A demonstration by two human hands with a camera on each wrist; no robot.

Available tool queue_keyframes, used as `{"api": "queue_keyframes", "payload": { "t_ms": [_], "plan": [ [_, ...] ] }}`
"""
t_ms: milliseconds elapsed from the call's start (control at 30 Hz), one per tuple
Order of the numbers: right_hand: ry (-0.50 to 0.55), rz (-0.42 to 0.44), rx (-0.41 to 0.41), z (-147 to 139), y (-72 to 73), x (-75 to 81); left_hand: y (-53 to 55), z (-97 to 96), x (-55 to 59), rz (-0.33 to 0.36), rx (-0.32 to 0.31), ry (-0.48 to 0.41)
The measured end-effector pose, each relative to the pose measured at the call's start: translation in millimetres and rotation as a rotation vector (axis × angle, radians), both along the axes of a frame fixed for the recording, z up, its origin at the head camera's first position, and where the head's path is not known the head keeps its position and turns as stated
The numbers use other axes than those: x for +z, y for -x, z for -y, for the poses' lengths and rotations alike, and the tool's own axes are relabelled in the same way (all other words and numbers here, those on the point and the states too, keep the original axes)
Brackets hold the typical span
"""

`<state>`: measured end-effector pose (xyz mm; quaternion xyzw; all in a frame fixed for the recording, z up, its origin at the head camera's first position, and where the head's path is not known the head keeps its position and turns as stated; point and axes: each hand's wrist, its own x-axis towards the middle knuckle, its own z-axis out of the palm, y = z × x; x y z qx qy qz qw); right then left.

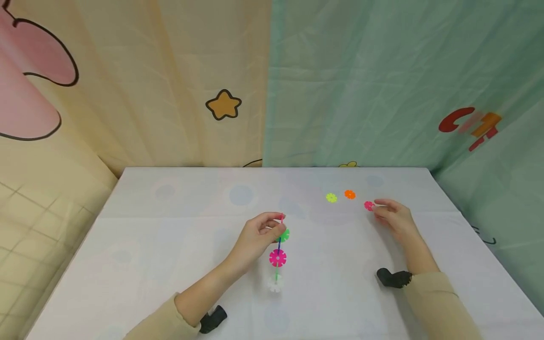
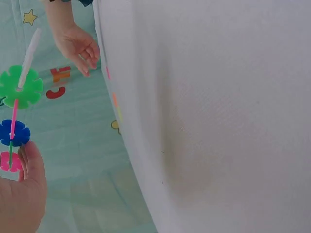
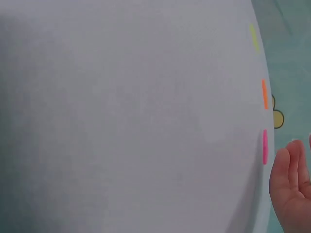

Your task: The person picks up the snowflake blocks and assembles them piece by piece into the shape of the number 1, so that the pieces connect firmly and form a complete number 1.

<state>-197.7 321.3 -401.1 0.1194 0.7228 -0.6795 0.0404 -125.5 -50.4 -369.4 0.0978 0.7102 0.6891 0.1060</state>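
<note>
My left hand (image 1: 259, 234) pinches the upper end of a chain of notched plastic snowflake discs, held over the table. A green disc (image 1: 285, 235) shows by the thumb, a pink disc (image 1: 278, 258) lower down and a white disc (image 1: 276, 284) at the bottom, with others edge-on between them. In the left wrist view the chain's blue disc (image 2: 14, 132) is beside the fingertips. My right hand (image 1: 395, 219) holds nothing, its fingers loosely extended. Its fingertips are right at a loose pink disc (image 1: 368, 206) on the table, overlapping its edge in the head view.
An orange disc (image 1: 350, 194) and a yellow disc (image 1: 331, 198) lie flat toward the back of the white-covered table (image 1: 170, 245). Behind the table hangs a printed curtain (image 1: 340, 94). Black camera mounts (image 1: 393, 278) sit at both wrists.
</note>
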Motion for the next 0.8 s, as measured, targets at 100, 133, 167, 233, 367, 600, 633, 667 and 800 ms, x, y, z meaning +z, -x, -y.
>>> {"api": "queue_keyframes", "payload": {
  "t_ms": [100, 133, 167, 233, 367, 600, 633, 667, 800],
  "plan": [
    [-0.062, 0.067, -0.045, -3, 7.1, -5.9, 0.0, 1.1, 0.2, 0.005, -0.006, 0.005],
    [-0.081, 0.085, -0.062, -4, 9.6, -7.6, 0.0, 1.3, 0.2, 0.008, -0.009, 0.006],
    [-0.097, 0.101, -0.078, -5, 12.1, -9.2, 0.1, 1.3, 0.2, 0.01, -0.011, 0.008],
    [-0.129, 0.131, -0.118, -7, 16.9, -11.8, 0.4, 1.1, -0.2, 0.019, -0.016, 0.01],
    [-0.212, 0.174, -0.176, -7, 24.9, -14.3, 1.2, -0.2, -1.7, 0.043, -0.022, 0.02],
    [-0.443, 0.228, -0.14, 0, 34.3, -13.8, 0.7, -1.2, 0.4, 0.06, -0.013, 0.015],
    [-0.47, 0.231, -0.128, 1, 35.3, -13.8, 0.4, -1.2, 0.7, 0.064, -0.012, 0.013],
    [-0.497, 0.234, -0.115, 2, 35.9, -13.4, 0.0, -1.1, 1.1, 0.067, -0.012, 0.012],
    [-0.546, 0.26, -0.088, 3, 39.2, -13.4, -0.1, -1.1, 0.2, 0.075, -0.014, -0.001]
  ]
}}
